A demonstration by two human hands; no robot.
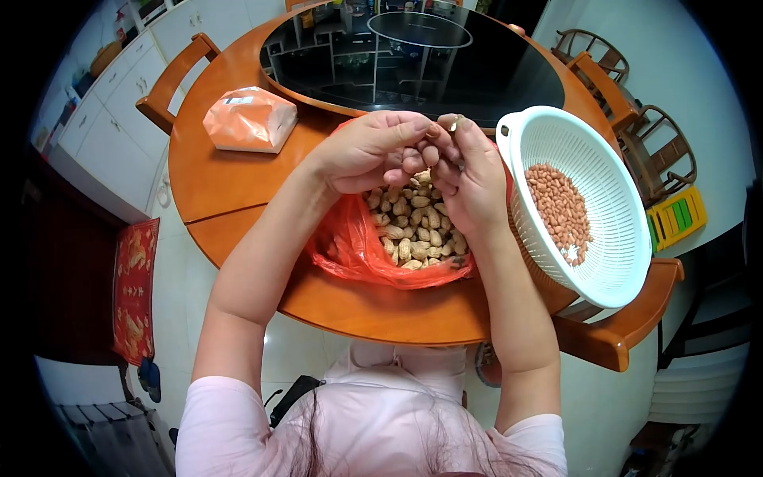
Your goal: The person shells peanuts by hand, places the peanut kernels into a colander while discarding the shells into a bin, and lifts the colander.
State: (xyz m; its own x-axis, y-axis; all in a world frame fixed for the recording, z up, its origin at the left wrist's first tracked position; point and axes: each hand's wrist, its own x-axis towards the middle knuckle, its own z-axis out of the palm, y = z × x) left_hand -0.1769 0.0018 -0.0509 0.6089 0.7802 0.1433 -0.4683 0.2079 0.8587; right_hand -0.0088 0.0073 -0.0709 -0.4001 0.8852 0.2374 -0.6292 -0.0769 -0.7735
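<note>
Both my hands meet above a red plastic bag (350,246) of unshelled peanuts (417,222). My left hand (377,151) has its thumb and forefinger closed on a small reddish-brown peanut kernel (433,130). Close beside it, my right hand (473,167) pinches a small pale piece, apparently peanut shell (455,124), between thumb and fingers. Right of the bag, a white colander (620,215) holds many reddish shelled kernels (556,211). My hands hide the back part of the bag.
The round wooden table (214,183) carries a black glass turntable (493,71) at the back and an orange-and-white packet (250,119) at the left. Wooden chairs (179,75) stand around it. A yellow-and-green plastic item (677,219) is at the right.
</note>
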